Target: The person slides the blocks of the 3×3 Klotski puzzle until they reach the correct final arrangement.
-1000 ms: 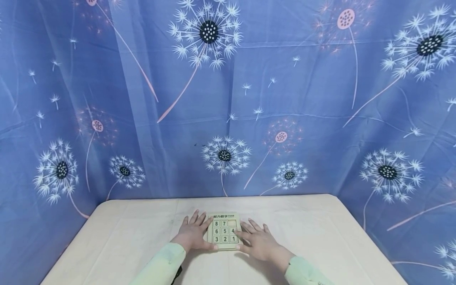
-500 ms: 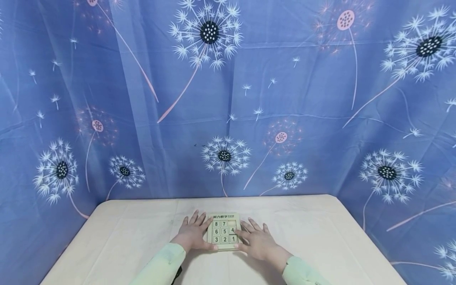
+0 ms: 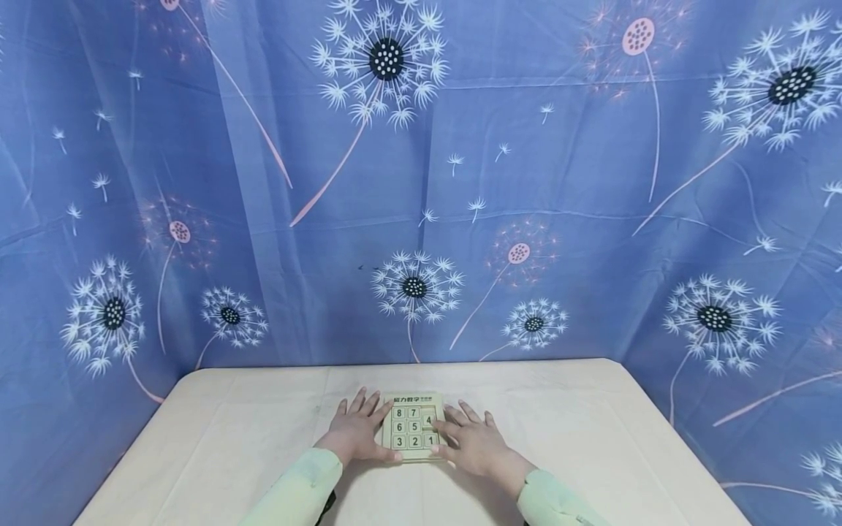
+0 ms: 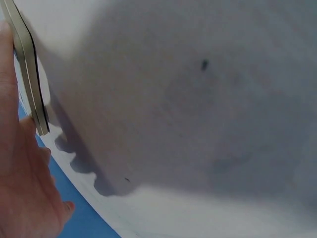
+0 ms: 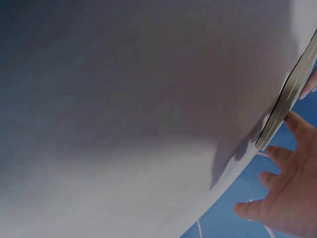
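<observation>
A pale green number slide puzzle [image 3: 406,453] lies flat on the table, with numbered tiles in rows 8 7, 6 5 and 3 2 1. The tile 4 [image 3: 428,419] sits partway up the right column, with gaps above and below it. My left hand [image 3: 355,432] spreads along the puzzle's left side, index finger near the top corner and thumb on the bottom corner. My right hand [image 3: 479,447] touches the tile 4 with its index fingertip; its thumb rests at the lower right corner. Both wrist views catch only the puzzle's side edge [image 4: 30,74] and part of each hand.
A cream-covered table [image 3: 263,409] extends around the puzzle, its far edge against a blue dandelion-print curtain [image 3: 421,183] that also hangs on both sides. Something small and black [image 3: 327,505] shows beside the left sleeve.
The tile 4 has slid upward from the middle row under my right index finger, partly into the gap at the top right. The left hand has stayed in place.
</observation>
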### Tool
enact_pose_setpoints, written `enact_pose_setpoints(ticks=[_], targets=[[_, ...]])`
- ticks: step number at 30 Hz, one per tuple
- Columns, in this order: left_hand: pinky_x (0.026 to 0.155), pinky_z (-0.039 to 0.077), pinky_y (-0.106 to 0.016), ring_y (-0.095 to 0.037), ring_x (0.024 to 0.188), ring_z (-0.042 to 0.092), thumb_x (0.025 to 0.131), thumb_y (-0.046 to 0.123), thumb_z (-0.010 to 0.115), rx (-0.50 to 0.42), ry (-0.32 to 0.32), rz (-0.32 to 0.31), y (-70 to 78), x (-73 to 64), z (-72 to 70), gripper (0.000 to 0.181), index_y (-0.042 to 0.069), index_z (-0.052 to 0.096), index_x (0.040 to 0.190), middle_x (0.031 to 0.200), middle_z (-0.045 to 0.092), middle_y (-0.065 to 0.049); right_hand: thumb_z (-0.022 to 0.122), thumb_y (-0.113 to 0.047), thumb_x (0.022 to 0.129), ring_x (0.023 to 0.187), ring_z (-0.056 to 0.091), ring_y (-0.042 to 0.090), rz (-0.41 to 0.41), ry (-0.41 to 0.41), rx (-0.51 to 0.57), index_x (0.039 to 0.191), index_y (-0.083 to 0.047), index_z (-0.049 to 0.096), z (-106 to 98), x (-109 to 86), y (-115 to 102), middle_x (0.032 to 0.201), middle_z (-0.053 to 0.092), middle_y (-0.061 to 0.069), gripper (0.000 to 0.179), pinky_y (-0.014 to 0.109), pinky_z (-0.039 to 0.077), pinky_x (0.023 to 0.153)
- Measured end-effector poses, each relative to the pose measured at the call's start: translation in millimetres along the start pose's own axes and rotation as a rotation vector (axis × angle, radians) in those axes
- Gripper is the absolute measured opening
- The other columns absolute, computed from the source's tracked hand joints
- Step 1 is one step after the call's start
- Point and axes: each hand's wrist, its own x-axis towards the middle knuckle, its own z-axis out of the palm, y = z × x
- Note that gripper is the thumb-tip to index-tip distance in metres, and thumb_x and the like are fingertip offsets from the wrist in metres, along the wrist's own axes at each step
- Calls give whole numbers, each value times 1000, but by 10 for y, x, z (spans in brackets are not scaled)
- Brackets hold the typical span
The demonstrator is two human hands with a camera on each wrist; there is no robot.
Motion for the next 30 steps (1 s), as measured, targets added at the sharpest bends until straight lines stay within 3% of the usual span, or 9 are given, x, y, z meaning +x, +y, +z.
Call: enact_pose_setpoints(ticks=[30], targets=[[130,19,-62,-38,160,20,74,72,78,-4,-5,-7,15,-14,-26,105,20,42,157,169,32,-11,57,-58,98,154,32,43,43,-14,20,144,-21,59,-9,89,-7,161,46,11,59,80,23,117]])
